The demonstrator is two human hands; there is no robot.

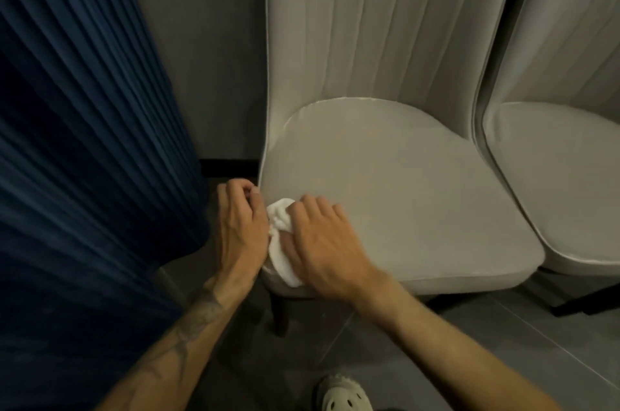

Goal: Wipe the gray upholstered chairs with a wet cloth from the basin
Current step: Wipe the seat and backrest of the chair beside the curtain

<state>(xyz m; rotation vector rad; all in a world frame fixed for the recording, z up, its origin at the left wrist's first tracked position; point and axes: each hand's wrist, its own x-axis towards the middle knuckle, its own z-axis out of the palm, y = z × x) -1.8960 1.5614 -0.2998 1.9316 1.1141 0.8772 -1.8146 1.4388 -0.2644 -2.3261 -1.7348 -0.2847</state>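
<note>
A blue pleated curtain (77, 142) crowds the left, a second chair (570, 158) blocks the right, while the seat (419, 195) between lies open.

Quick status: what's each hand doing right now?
Left hand: fingers curled at the seat edge, beside the white cloth; grip cannot be told.
Right hand: pressing the cloth onto the seat.

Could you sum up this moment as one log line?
step: wiping seat front-left corner | right hand: pressing white cloth on gray chair | left hand: at seat edge | second chair: untouched
</note>
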